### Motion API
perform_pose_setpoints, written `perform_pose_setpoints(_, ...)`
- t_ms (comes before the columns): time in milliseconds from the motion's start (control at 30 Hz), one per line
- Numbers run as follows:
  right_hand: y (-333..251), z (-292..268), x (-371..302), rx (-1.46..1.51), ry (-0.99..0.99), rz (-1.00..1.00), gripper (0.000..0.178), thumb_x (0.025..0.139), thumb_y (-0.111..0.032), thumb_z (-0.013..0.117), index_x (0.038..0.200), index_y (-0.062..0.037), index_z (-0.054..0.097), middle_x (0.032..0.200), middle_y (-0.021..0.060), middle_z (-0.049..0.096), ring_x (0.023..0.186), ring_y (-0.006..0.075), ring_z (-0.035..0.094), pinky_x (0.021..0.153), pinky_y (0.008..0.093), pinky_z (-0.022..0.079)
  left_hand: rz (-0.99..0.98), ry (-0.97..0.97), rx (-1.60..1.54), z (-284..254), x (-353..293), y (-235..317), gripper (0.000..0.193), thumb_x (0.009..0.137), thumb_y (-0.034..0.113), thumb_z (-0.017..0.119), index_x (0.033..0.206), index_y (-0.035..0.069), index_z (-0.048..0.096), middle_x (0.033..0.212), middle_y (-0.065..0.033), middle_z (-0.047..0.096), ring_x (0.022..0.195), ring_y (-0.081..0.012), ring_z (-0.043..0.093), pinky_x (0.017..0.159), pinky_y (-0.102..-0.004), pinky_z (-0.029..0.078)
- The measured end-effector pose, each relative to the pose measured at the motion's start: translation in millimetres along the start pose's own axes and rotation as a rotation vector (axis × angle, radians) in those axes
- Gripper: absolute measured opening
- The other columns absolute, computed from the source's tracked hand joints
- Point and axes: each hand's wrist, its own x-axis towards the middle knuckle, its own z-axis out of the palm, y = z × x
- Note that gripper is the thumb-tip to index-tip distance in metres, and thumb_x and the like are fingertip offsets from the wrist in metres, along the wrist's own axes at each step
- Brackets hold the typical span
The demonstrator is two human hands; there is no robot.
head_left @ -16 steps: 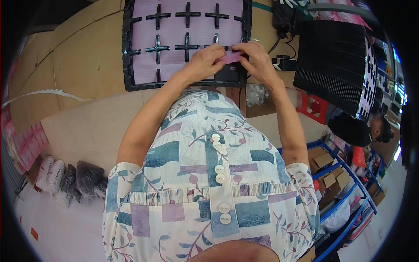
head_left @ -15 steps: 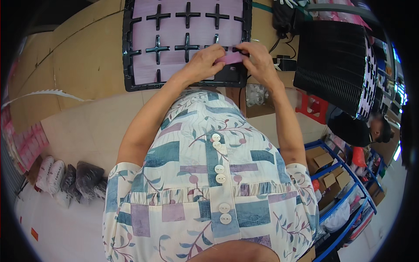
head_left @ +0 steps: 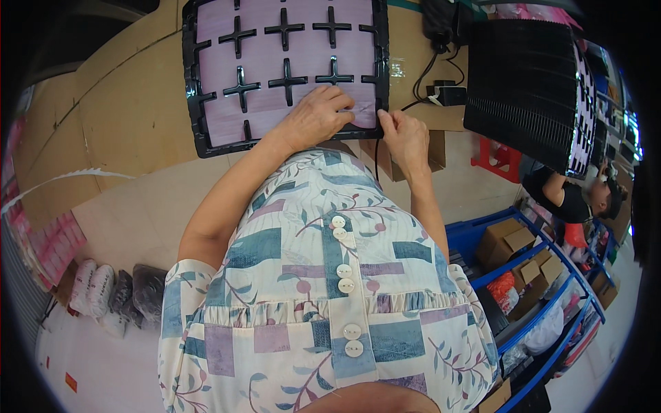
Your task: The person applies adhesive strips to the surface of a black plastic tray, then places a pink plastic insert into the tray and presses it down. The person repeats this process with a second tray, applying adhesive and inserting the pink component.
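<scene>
A black plastic tray [head_left: 195,120] with cross-shaped dividers lies on the bench. Pinkish-purple sheet material fills its compartments. Over the near right part, my left hand [head_left: 318,115] has curled fingers and thumb closed at a pink sheet [head_left: 364,114], which is slightly wrinkled in the corner. My right hand [head_left: 408,140] is at the tray's right rim near that corner, thumb and fingers bent together. Whatever lies between its fingertips, if anything, is too small to make out.
Right of the tray are a black adapter with cables [head_left: 446,93] and a tall stack of black trays [head_left: 520,93]. Below stand a red stool [head_left: 497,160] and a blue rack with cartons [head_left: 506,241]. Another person [head_left: 571,196] is at far right. Wrapped bags [head_left: 96,286] lie lower left.
The pink strip held up between both hands now lies down in the near right corner, covering the dark compartment. My right hand has moved down to the rim. The view has shifted slightly.
</scene>
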Motion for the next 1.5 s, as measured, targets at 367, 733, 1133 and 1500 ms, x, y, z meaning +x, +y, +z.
perform_pose_setpoints(367,2.8,17.4,-13.2,0.145,0.222,-0.325,0.025,0.073,-0.02,0.08,0.091,-0.0081,0.067,0.081,0.0074,0.062,0.076,0.0256,0.062,0.066,0.0357,0.051,-0.07,0.052,-0.076,-3.4,1.6,5.2,0.013,0.079,0.005,0.069,0.091,0.004,0.066,0.095,-0.0058,0.065,0.094,-0.0264,0.06,0.083,-0.0382,0.049)
perform_pose_setpoints(733,26.3,39.5,-0.8,-0.067,0.395,-0.716,0.021,0.074,-0.007,0.075,0.094,-0.0081,0.072,0.101,0.0015,0.067,0.092,0.0235,0.06,0.076,0.0349,0.053,-0.039,0.031,-0.025,-0.4,-0.9,5.4,0.012,0.078,0.007,0.071,0.089,0.005,0.067,0.1,-0.0062,0.065,0.101,-0.0261,0.06,0.087,-0.0386,0.048)
perform_pose_setpoints(1133,23.5,31.8,-4.0,-0.061,0.327,-0.754,0.022,0.074,-0.013,0.076,0.094,-0.0051,0.072,0.104,0.002,0.069,0.095,0.0234,0.06,0.083,0.0384,0.048,-0.037,-0.007,-0.006,-5.2,-0.4,9.6,0.014,0.077,0.016,0.073,0.084,0.004,0.067,0.106,-0.0058,0.064,0.106,-0.0261,0.057,0.09,-0.04,0.047)
perform_pose_setpoints(1500,19.3,29.5,-4.1,-0.246,0.269,-0.714,0.042,0.081,-0.02,0.073,0.119,-0.0055,0.065,0.11,0.0055,0.058,0.103,0.0238,0.053,0.099,0.0452,0.039,-0.044,-0.094,0.218,4.2,3.3,14.6,0.037,0.079,0.009,0.063,0.115,0.003,0.065,0.103,-0.0068,0.06,0.101,-0.0239,0.056,0.088,-0.0366,0.044)
